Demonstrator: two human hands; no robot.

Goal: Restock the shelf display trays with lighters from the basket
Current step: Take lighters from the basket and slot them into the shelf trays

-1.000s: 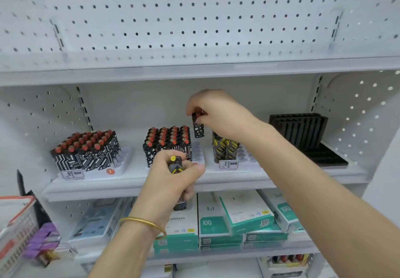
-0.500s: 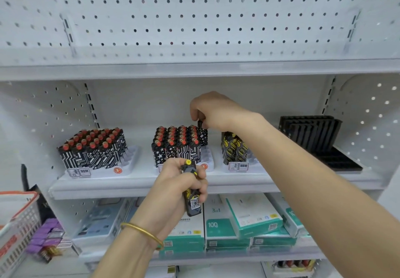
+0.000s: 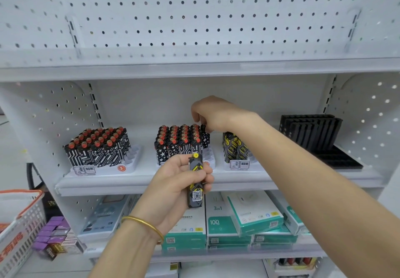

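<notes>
- Bright, even light from overhead, with soft shadow under the upper shelf [image 3: 194, 70]
- Wide-angle bowing at the edges; slightly soft all over, corners blurrier

The basket [image 3: 21, 228] is cut off by the left edge.

**3 trays in a row on one shelf**

On the shelf [image 3: 134, 182] 3 trays stand side by side: the left tray [image 3: 132, 163], the middle tray [image 3: 211, 158] and the right tray [image 3: 253, 165]. A rack [image 3: 311, 133] stands further right, near the shelf's end. The right hand [image 3: 214, 115] reaches over the middle tray's back right corner and pinches a lighter [image 3: 205, 136] standing there, just beside the filled rows. The left hand [image 3: 175, 182] is in front of the middle tray, nearer the camera, and grips a second lighter [image 3: 195, 180] upright. Below lie boxes [image 3: 255, 215] on the lower shelf. A basket [image 3: 19, 230] sits at the lower left, with small packs [image 3: 54, 234] between it and the boxes.
</notes>
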